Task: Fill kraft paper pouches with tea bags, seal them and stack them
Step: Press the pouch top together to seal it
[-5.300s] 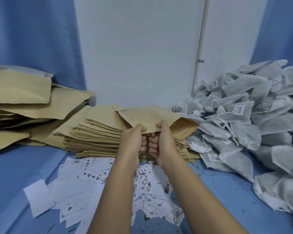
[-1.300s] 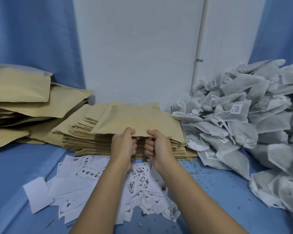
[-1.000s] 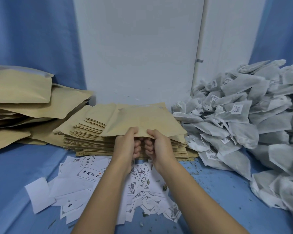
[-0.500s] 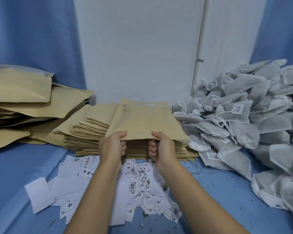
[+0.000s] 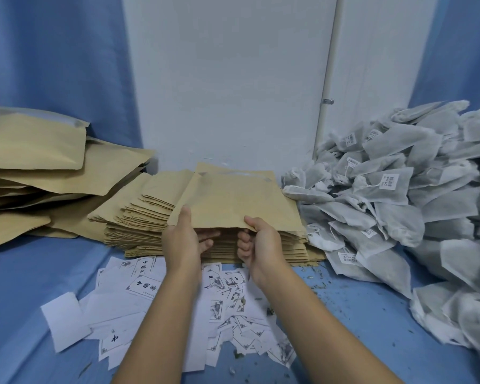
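Observation:
I hold one flat kraft paper pouch (image 5: 233,200) by its near edge, just above the stack of empty pouches (image 5: 150,220) in the middle. My left hand (image 5: 182,239) pinches the near left corner, thumb on top and fingers under. My right hand (image 5: 258,242) pinches the near edge further right in the same way. A big heap of grey-white tea bags (image 5: 394,206) with small barcode tags lies to the right. Filled pouches (image 5: 39,167) are piled at the left.
Loose white printed paper labels (image 5: 150,295) are scattered on the blue cloth (image 5: 25,286) under my forearms. Tea crumbs dot the cloth at the right front. A white wall with a pipe (image 5: 327,87) stands behind, with blue curtain on both sides.
My hands, close together at the pouch's near edge a second ago, have slid apart along it. The pouch has straightened out and lifted slightly above the stack.

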{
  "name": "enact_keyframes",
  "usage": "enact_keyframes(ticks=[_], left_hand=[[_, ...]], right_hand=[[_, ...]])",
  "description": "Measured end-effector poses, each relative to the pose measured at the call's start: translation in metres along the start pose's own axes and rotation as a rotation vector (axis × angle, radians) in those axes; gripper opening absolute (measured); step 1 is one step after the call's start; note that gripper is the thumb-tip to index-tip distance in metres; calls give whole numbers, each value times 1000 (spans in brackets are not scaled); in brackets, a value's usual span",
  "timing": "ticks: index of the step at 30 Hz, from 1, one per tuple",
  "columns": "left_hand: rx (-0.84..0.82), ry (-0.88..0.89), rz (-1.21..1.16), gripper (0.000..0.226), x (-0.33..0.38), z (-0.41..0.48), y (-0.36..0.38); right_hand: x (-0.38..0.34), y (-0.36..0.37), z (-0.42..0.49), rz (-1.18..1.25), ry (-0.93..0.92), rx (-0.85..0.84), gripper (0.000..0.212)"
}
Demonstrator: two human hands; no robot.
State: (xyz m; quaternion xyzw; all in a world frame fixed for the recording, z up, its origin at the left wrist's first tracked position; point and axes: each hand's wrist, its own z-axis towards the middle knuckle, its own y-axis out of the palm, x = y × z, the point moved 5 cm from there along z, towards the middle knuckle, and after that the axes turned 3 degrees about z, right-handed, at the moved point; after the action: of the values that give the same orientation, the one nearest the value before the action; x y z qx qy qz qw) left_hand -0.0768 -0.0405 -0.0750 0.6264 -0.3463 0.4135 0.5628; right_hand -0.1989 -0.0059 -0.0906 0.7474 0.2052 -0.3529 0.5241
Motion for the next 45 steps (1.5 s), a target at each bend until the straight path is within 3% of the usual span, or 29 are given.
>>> enact_keyframes(ticks=[2, 5, 7, 11, 16, 23, 26, 29, 32, 36, 38, 42, 45], left_hand=[[-90, -49, -94, 14, -3, -4, 10], [-193, -103, -153, 25, -2, -8, 21], [-181, -98, -186, 29, 3, -5, 20], [-114, -114, -279, 38, 14, 7, 2], [-103, -77, -231, 33, 43, 26, -15], [-124, 90, -473, 21, 132, 85, -42], [-35, 189, -445, 18, 171, 124, -59], [125, 175, -47, 8, 185, 176, -90], [150, 95, 257, 21, 168, 216, -117], [126, 28, 43, 28, 140, 238, -134], [95, 41, -66, 39, 137, 243, -136], [111, 70, -172, 38, 139, 248, -139], [110, 90, -205, 33, 143, 249, -142]], right_hand=[[0, 4, -1, -43, 3, -58, 22], [4, 10, -5, -129, 40, -123, 28], [3, 12, -8, -132, 49, -100, 21], [-16, 3, -9, 102, -49, 8, 11], [-16, 22, -10, 27, -8, -48, 10], [-5, 157, 32, -27, -23, -264, 22], [5, 223, 66, -81, -41, -304, 27], [31, 260, 103, -311, -19, -251, 10], [60, 269, 138, -497, -6, -109, 16], [89, 269, 161, -506, -2, -90, 20], [95, 271, 166, -669, -103, -26, 7], [101, 288, 162, -1024, -213, 58, 38], [111, 298, 160, -1015, -153, -1, 41]])
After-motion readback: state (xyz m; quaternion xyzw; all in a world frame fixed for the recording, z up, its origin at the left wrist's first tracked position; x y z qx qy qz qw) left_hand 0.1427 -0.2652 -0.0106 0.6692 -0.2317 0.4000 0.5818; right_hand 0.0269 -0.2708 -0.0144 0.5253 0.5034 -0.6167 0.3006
